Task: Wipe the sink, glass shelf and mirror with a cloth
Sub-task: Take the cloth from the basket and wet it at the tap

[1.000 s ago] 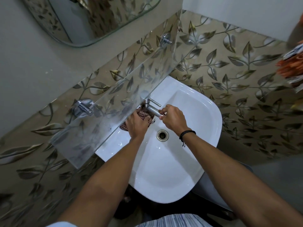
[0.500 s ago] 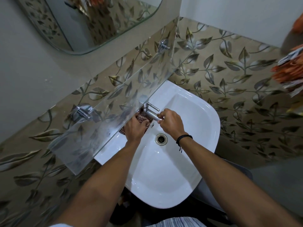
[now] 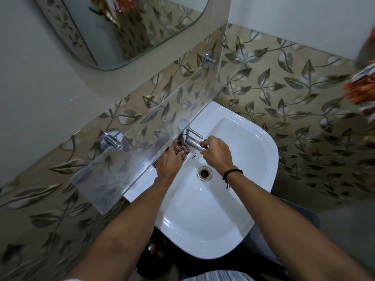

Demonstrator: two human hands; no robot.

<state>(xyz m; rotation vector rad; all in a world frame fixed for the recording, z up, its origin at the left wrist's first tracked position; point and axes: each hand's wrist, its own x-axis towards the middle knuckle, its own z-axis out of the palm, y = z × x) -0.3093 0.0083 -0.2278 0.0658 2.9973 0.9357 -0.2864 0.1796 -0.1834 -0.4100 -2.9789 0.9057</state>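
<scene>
Step in hand, as judged: wiping the sink (image 3: 203, 230) around the tap (image 3: 192, 142).

**Cloth.** The cloth (image 3: 182, 150), checked and bunched, lies on the sink's back edge, touching the tap base on its left side. It sits partly under the front edge of the shelf (image 3: 152, 128).

**Hands.** The left hand (image 3: 169, 162) bears down on the cloth with its fingers curled over the bunch. The fingertips are hidden by the shelf. The right hand (image 3: 216, 153) pinches the outer end of the tap spout, fingers curled round it.

**Handling.** The cloth is soft and light, and likely damp. It will fold to fit the narrow gap behind the tap. Hold it as a wad under the palm so no loose corner drags.

**Caution.** The glazed sink is probably slick when wet, so steady pressure is needed. The shelf is glass and hangs close over the left knuckles. Lift the hand clear towards the drain (image 3: 204, 173), not upward.

**Remaining.** The shelf looks smeared. The mirror (image 3: 132, 27), at the wall above, appears untouched.
</scene>
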